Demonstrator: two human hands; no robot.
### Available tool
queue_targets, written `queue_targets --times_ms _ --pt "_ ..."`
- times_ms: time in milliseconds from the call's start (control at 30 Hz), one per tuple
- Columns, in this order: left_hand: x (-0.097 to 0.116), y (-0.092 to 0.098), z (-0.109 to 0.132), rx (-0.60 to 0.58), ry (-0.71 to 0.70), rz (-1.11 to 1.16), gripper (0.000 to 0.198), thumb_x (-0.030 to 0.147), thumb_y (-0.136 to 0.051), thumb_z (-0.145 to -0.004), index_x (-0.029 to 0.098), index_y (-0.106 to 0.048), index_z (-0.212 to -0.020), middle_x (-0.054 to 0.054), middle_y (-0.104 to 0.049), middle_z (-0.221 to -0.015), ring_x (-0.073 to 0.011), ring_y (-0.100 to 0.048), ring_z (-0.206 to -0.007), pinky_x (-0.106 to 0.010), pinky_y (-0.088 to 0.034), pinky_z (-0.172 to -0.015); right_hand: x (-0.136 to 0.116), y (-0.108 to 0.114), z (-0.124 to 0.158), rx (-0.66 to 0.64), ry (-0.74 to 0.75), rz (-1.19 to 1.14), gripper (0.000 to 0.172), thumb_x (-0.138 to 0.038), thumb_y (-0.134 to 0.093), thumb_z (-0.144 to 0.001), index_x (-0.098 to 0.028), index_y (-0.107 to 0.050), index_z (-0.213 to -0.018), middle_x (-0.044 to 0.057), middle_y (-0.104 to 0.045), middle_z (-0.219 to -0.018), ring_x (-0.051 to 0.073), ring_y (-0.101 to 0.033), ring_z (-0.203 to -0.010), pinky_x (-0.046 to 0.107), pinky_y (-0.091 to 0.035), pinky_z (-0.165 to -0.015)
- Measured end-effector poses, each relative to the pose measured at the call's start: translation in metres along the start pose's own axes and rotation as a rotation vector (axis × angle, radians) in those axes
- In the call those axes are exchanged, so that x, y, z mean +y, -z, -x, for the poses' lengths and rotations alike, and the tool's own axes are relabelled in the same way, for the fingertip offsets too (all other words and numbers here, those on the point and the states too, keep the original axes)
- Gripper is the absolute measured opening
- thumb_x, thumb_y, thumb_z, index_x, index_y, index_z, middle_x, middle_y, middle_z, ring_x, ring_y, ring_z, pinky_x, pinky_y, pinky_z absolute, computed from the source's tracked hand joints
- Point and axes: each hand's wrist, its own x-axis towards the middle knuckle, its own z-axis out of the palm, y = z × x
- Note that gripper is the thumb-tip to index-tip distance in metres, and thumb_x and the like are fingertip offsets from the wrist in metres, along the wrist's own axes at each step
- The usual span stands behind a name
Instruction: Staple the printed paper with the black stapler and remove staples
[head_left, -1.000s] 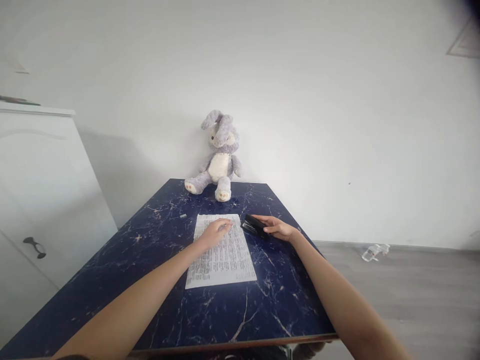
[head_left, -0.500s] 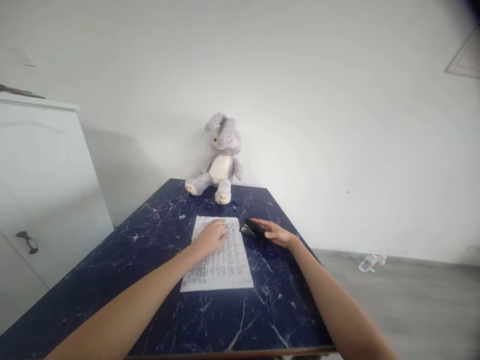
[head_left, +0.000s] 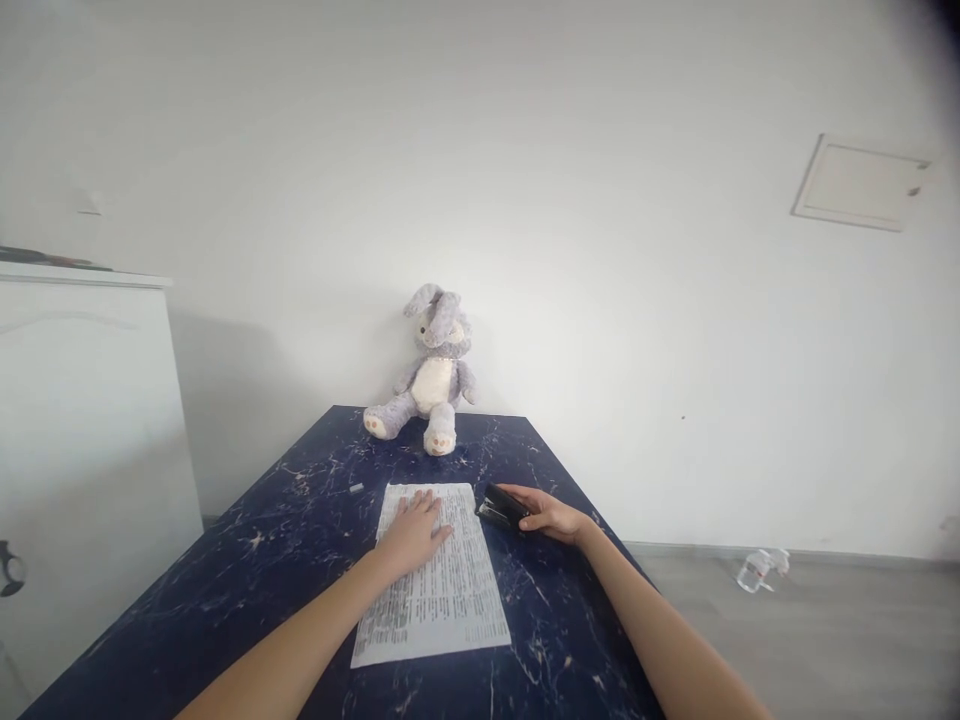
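A printed sheet of paper point(head_left: 442, 600) lies flat on the dark blue marbled table point(head_left: 270, 560). My left hand point(head_left: 412, 533) rests palm down on the upper part of the sheet, fingers stretched out. Just right of the paper's top corner lies a black stapler point(head_left: 502, 507). My right hand point(head_left: 551, 517) is wrapped over the stapler's right end, and the stapler sits on the tabletop.
A grey and white plush rabbit point(head_left: 429, 372) sits at the table's far edge against the white wall. A small pale object point(head_left: 356, 489) lies left of the paper. A white cabinet point(head_left: 82, 440) stands at the left. A clear plastic bottle point(head_left: 759, 569) lies on the floor at the right.
The view has tilted upward, so everything sits lower in the picture. My left hand slid slightly back and left on the paper and flattened out. My right hand stays on the stapler.
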Motion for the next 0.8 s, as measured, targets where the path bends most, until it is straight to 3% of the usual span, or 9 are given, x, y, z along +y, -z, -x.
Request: queue_targets --times_ms 533,700,800 --pt "0.000 -0.002 -0.004 0.076 -0.007 0.035 0.063 0.054 -0.043 -0.101 0.016 -0.054 -0.150 -0.020 -0.036 -0.165 -0.0400 -0.025 -0.157 -0.062 -0.013 -0.126 -0.001 0.004 0.002 -0.041 0.001 0.012 0.078 -0.026 -0.085 -0.080 -0.028 -0.053 -0.151 0.007 -0.046 -0.162 0.030 -0.042 -0.149 0.044 -0.031 -0.123" --pt "0.018 -0.003 0.003 0.153 -0.109 0.087 0.057 0.049 -0.049 -0.100 0.019 -0.055 -0.149 -0.016 -0.041 -0.164 -0.0363 -0.027 -0.156 -0.057 -0.009 -0.128 0.000 0.008 0.002 -0.065 -0.001 0.047 0.079 -0.025 -0.082 -0.082 -0.026 -0.050 -0.154 0.007 -0.043 -0.164 0.030 -0.039 -0.151 0.045 -0.029 -0.125" --pt "0.030 -0.006 0.010 0.088 -0.115 0.099 0.067 0.058 -0.049 -0.100 0.020 -0.047 -0.155 -0.013 -0.032 -0.169 -0.0367 -0.021 -0.158 -0.055 -0.010 -0.129 0.001 0.011 0.002 -0.072 0.019 0.084 0.080 -0.023 -0.081 -0.081 -0.027 -0.049 -0.155 0.007 -0.040 -0.165 0.031 -0.037 -0.152 0.046 -0.028 -0.125"
